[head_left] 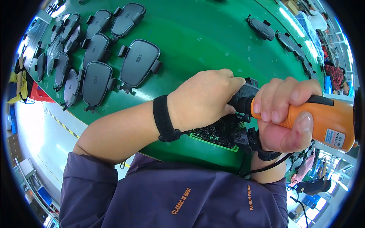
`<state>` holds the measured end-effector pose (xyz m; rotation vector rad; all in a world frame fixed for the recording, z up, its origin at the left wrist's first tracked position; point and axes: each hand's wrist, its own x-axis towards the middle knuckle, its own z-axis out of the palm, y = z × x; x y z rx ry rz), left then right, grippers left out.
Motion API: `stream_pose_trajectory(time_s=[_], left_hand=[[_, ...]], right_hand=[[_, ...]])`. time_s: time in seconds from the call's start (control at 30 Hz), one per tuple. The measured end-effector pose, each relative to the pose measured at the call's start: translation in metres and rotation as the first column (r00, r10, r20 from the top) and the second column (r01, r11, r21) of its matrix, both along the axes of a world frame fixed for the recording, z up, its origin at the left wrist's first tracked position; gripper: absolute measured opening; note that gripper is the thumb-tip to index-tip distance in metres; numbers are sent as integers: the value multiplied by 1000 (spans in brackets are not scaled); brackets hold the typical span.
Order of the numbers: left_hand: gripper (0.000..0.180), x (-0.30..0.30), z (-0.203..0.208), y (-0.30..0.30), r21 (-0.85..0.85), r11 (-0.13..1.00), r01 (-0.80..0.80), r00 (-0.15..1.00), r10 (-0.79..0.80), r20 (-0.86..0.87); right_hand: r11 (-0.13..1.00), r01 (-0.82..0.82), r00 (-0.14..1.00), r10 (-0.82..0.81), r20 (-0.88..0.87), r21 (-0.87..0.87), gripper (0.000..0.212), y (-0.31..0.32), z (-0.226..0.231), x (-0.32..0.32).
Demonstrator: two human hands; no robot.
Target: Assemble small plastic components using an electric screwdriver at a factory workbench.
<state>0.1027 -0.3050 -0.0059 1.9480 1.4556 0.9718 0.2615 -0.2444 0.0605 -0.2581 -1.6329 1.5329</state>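
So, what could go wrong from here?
The orange tool, in the right hand, could slip and catch the left hand, whose fingers sit close to its black nose. The dark part in the left hand might twist. The black cable by the right forearm might snag.

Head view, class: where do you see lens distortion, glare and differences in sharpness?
In the head view, the fisheye bows the green tabletop's edges and leaves dark corners; also in the head view, glare streaks the tabletop at upper right and whitens the floor; in the same head view, the orange electric screwdriver looks sharper than the distant background.
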Motion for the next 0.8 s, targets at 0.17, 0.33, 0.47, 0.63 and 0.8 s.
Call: stream_pose_trajectory(time_s=[0.17,0.33,0.47,0.63,0.8], left_hand=[[52,1,0,-2,9,1000,-3,1000,3,6],[61,3,1,0,-57,998,10,999,-8,40],[55,11,8,-12,279,948,-154,987,161,-1],[42,18,35,-28,86,950,301,944,-284,-167],[21,38,12,-30,-33,925,378,861,-365,-353]], right_hand=[[1000,-13,1000,13,-25,25,33,-1,-3,0],[996,74,995,-71,-74,39,37,-2,-1,7],[991,92,993,-83,-87,97,46,-6,16,42],[977,-76,997,80,-11,201,52,7,34,100],[968,-17,1000,20,-12,251,50,8,30,111]])
